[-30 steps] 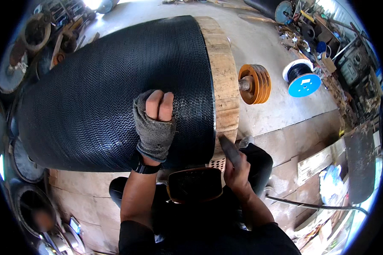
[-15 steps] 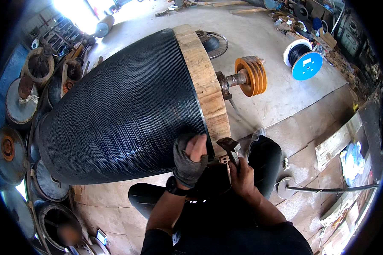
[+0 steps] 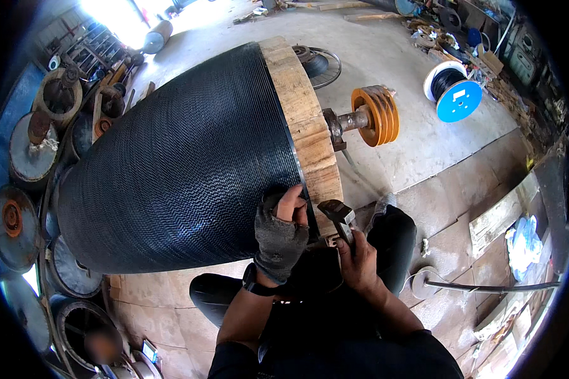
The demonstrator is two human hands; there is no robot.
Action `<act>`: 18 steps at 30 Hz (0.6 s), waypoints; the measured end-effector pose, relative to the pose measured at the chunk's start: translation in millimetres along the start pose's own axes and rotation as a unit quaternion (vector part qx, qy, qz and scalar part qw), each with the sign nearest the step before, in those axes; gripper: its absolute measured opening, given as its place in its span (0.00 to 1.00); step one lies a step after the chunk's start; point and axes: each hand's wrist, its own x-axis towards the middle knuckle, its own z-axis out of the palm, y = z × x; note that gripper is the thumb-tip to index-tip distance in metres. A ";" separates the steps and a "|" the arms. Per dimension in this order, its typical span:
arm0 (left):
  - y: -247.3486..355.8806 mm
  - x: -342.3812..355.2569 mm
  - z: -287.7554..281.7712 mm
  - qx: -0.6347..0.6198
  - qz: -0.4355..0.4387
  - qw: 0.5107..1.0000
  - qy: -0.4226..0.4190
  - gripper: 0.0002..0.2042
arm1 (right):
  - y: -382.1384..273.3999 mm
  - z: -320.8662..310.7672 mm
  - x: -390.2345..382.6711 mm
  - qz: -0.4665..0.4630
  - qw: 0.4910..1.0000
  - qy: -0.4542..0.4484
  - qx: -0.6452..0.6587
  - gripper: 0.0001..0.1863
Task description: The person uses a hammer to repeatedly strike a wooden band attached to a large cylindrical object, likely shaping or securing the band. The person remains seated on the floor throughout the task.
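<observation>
A large drum [image 3: 177, 164] wrapped in black ribbed rubber lies on its side, with a wooden end disc [image 3: 310, 136] facing right. My left hand [image 3: 281, 230], in a grey fingerless glove, presses on the rubber's edge right at the wooden rim. My right hand [image 3: 357, 259] grips the handle of a hammer [image 3: 338, 218], whose metal head sits close to the wood, just right of my left fingers. A rusty shaft with an orange grooved pulley [image 3: 376, 117] sticks out of the disc's centre. My dark-clothed knees are below the drum.
A blue-and-white cable reel [image 3: 455, 91] stands on the concrete floor at the upper right. Rusty round metal parts [image 3: 28, 158] crowd the left side. A metal rod [image 3: 487, 287] and wooden planks [image 3: 499, 215] lie at the right. A wheel rim [image 3: 319, 63] sits behind the drum.
My left hand slid from the middle of the rubber down to its edge by the wooden rim. The hammer came up beside it. The view shifted, showing more of the drum's end.
</observation>
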 end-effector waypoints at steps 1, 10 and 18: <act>-0.7 -0.1 -0.6 -0.005 -0.006 1.000 -0.003 0.23 | -3.2 -3.5 1.4 0.006 1.000 -0.010 -0.001 0.12; 15.3 8.3 12.6 0.016 -0.053 0.998 -0.005 0.29 | -10.4 -5.3 9.0 -0.047 0.999 0.012 -0.003 0.10; 13.0 9.0 19.5 -0.039 -0.122 0.991 -0.027 0.32 | -17.2 -14.2 17.1 -0.048 0.998 -0.017 -0.032 0.15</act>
